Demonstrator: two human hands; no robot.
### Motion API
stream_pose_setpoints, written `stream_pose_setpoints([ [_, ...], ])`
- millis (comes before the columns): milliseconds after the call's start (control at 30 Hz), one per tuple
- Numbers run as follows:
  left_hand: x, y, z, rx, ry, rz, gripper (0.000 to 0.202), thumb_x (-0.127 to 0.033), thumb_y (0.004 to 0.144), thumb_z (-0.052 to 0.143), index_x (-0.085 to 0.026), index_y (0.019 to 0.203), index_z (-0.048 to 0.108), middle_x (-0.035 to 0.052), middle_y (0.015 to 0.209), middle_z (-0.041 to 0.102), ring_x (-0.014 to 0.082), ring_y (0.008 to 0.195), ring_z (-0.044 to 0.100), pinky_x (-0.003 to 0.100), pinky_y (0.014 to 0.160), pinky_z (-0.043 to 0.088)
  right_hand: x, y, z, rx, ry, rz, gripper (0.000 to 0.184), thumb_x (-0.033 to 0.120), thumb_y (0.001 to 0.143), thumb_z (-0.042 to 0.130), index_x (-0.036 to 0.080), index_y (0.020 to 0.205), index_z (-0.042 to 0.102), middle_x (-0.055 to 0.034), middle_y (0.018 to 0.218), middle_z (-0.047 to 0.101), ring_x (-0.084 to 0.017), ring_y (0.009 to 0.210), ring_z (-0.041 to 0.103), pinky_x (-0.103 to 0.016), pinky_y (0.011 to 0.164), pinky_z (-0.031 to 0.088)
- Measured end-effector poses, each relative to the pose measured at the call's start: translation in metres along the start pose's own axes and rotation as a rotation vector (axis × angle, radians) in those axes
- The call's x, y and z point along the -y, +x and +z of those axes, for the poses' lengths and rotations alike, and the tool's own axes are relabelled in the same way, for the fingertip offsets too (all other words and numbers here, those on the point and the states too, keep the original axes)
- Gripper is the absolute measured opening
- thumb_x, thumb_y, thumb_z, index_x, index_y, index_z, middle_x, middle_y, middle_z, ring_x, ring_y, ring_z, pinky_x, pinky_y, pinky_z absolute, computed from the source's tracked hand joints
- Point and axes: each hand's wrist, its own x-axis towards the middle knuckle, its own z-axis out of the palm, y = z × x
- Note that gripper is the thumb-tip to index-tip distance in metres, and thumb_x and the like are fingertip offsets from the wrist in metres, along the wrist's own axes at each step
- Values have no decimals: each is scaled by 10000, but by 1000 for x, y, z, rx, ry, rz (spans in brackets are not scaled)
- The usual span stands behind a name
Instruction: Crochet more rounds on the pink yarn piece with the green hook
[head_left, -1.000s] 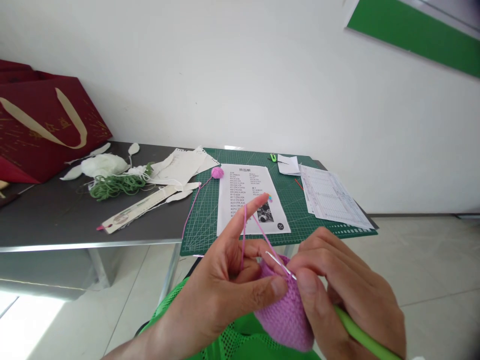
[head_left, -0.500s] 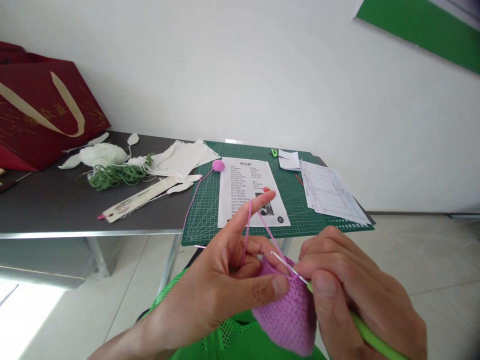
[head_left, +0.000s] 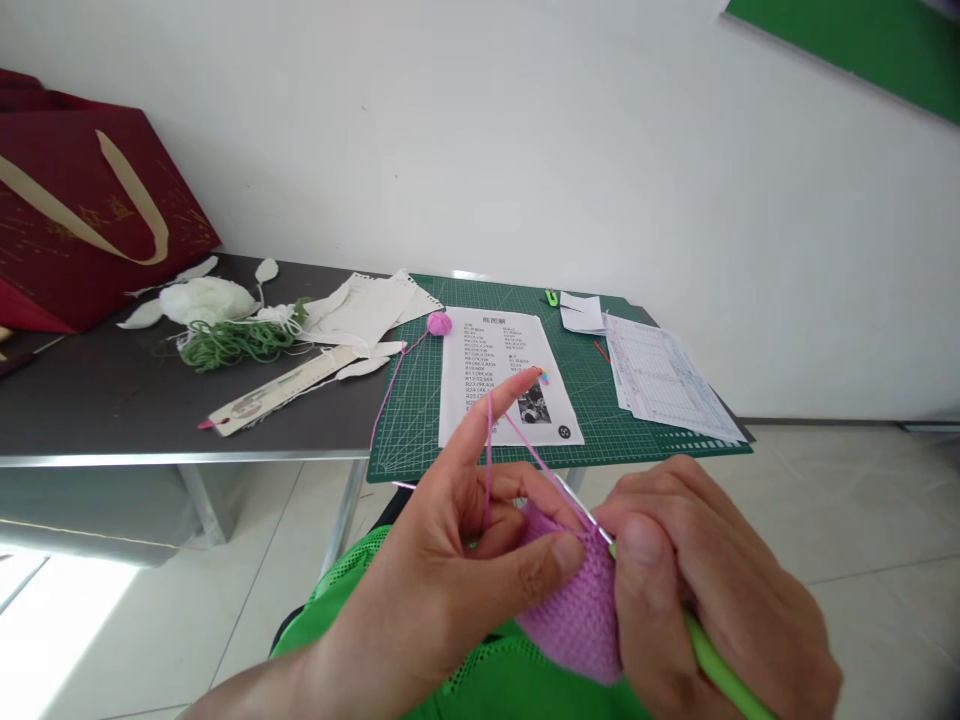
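My left hand (head_left: 457,560) pinches a pink crocheted piece (head_left: 574,610) between thumb and fingers. Its index finger points up with pink yarn (head_left: 489,450) looped over it. My right hand (head_left: 712,590) grips a crochet hook with a green handle (head_left: 720,670); the metal tip (head_left: 577,500) pokes into the top edge of the crocheted piece. The yarn runs up to a small pink yarn ball (head_left: 439,323) on the green cutting mat (head_left: 630,425).
A printed pattern sheet (head_left: 502,375) and other papers (head_left: 664,380) lie on the mat. The grey table (head_left: 90,410) holds green yarn (head_left: 229,345), white stuffing (head_left: 206,300), paper strips and a red gift bag (head_left: 82,230). Green mesh fabric (head_left: 450,680) lies on my lap.
The hook tip has pushed deeper into the crocheted piece and my right hand has closed in toward the left. The view shifted slightly.
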Motion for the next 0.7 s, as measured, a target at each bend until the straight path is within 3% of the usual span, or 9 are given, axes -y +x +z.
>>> stream_pose_setpoints([
  [100, 2, -1, 7, -75, 20, 46, 861, -41, 851, 772, -447, 1514, 403, -52, 834, 696, 41, 522, 268, 175, 503, 246, -1, -8, 14, -158, 83, 47, 212, 53, 934, 476, 173, 780, 559, 4, 666, 568, -111, 646, 554, -296, 577, 453],
  [200, 2, -2, 7, -56, -6, 50, 855, -15, 836, 776, -428, 1499, 429, -61, 816, 690, 29, 505, 245, 163, 488, 227, -7, -13, 20, -239, 213, 71, 259, 161, 1013, 437, 173, 799, 581, -5, 694, 577, -137, 695, 590, -316, 597, 479],
  [367, -2, -1, -1, 16, -21, 4, 744, -99, 898, 757, -436, 1488, 453, -41, 871, 692, 37, 522, 248, 202, 513, 241, -16, -1, 1, -4, 459, 42, 288, 300, 1038, 494, 176, 813, 624, -2, 684, 621, -127, 666, 606, -297, 597, 528],
  [533, -6, -2, -6, 94, -32, -76, 744, -114, 896, 763, -443, 1489, 457, -41, 850, 675, 47, 519, 233, 216, 493, 213, -18, 23, -26, 263, 419, -68, 354, 347, 1054, 458, 170, 788, 613, -26, 663, 669, -130, 637, 645, -255, 543, 545],
  [700, -5, -5, -5, 108, -75, -118, 738, -85, 885, 765, -452, 1464, 493, -34, 881, 679, 41, 524, 240, 189, 484, 226, -16, 26, -38, 373, 317, -146, 410, 343, 1086, 330, 185, 854, 629, -6, 702, 696, -107, 700, 689, -217, 702, 585],
])
